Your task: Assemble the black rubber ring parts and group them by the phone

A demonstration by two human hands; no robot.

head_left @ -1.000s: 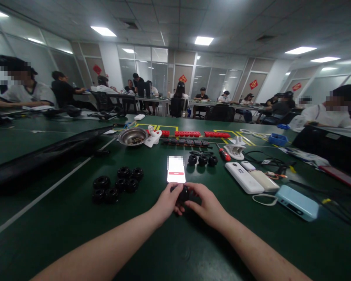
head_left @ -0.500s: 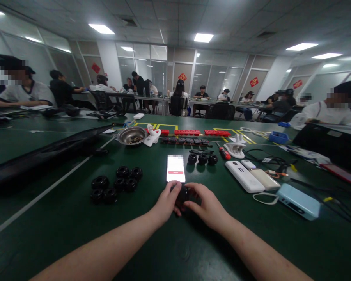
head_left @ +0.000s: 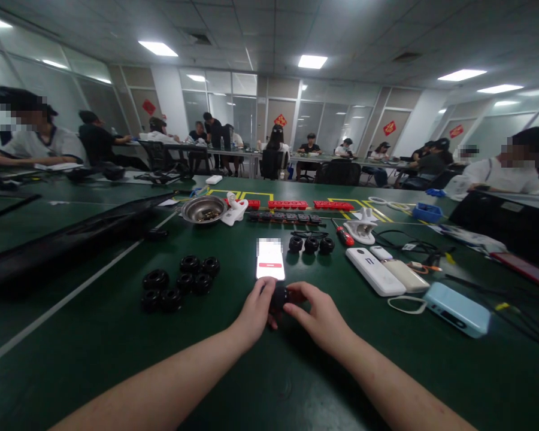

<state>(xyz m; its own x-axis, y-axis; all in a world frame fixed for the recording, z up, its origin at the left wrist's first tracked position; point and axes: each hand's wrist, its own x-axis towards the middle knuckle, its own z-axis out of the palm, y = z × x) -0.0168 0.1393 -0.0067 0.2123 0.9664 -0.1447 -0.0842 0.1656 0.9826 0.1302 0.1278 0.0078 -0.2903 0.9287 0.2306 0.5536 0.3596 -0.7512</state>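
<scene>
Both of my hands meet over the green table [head_left: 260, 383], just in front of a lit phone [head_left: 270, 261]. My left hand [head_left: 254, 311] and my right hand [head_left: 320, 316] both pinch a small black round part [head_left: 279, 296] between their fingertips. To the left lies a cluster of several similar black round parts [head_left: 179, 281]. Three more black round parts [head_left: 311, 244] stand in a row behind the phone.
A metal bowl [head_left: 203, 209], red strips [head_left: 288, 205] and a red-handled screwdriver [head_left: 342, 235] lie further back. White and blue power banks [head_left: 456, 309] with cables are at the right. A long black bag [head_left: 67, 236] lies at the left. Other people sit at tables around.
My hands have stayed in place on the black part, with only a slight shift of the fingers. The view has barely moved.
</scene>
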